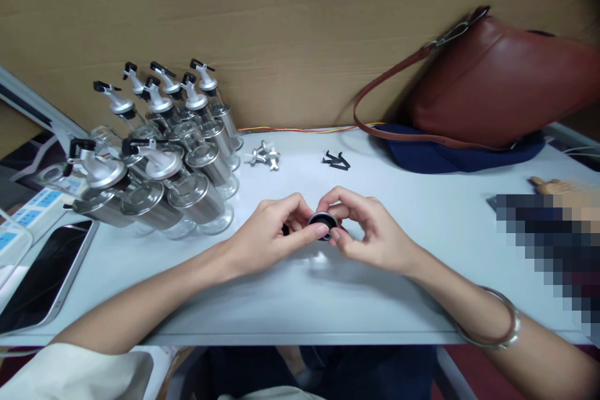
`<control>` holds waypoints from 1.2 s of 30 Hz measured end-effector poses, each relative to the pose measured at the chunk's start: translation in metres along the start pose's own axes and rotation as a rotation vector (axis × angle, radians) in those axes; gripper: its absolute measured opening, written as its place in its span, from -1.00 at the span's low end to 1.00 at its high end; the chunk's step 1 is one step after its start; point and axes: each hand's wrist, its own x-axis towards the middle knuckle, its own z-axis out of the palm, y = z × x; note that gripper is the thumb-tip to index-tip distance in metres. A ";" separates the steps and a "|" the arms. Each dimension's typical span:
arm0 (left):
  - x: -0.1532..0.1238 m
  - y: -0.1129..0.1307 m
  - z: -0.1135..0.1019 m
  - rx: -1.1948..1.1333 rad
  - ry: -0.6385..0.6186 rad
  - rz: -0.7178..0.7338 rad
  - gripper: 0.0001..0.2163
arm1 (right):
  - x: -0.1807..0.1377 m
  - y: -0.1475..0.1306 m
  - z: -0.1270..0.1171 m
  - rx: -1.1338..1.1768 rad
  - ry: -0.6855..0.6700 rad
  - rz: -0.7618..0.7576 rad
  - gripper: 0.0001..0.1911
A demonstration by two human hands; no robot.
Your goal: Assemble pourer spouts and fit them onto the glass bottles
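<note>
Head cam | I see L hand, R hand fingers clamped on black cap | bottles capped | spouts, clips loose

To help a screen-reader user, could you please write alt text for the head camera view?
The left hand and right hand pinch a small round black cap between them over a pale table. A cluster of glass bottles with silver pourer tops stands at left; a brown bag leans at right.
</note>
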 end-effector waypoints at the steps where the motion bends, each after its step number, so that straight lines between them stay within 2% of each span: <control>1: 0.000 -0.001 0.000 0.018 0.003 0.001 -0.78 | 0.000 0.000 0.000 -0.004 -0.003 -0.004 -0.84; 12: 0.000 -0.005 0.002 0.121 0.035 0.024 -0.81 | 0.000 0.003 -0.001 0.106 -0.050 0.066 -0.85; 17: 0.000 -0.004 0.003 0.178 0.058 0.073 -0.80 | -0.001 0.003 0.000 0.178 -0.072 0.137 -0.79; 20: 0.000 -0.005 0.005 0.116 0.031 0.067 -0.76 | -0.002 0.004 0.001 0.262 -0.107 0.170 -0.75; 24: -0.001 -0.005 0.007 -0.021 -0.046 -0.011 -0.72 | -0.002 0.007 0.001 0.320 -0.145 0.134 -0.64; 28: -0.002 -0.001 0.006 -0.011 -0.067 -0.041 -0.70 | 0.001 0.007 -0.002 0.155 -0.102 0.095 -0.68; 32: -0.002 0.000 0.003 0.085 -0.025 -0.066 -0.68 | 0.002 0.002 -0.006 -0.070 0.049 -0.026 -0.78; 36: 0.001 -0.001 0.001 0.122 0.084 0.043 -0.69 | 0.001 -0.001 -0.005 -0.179 0.113 -0.157 -0.84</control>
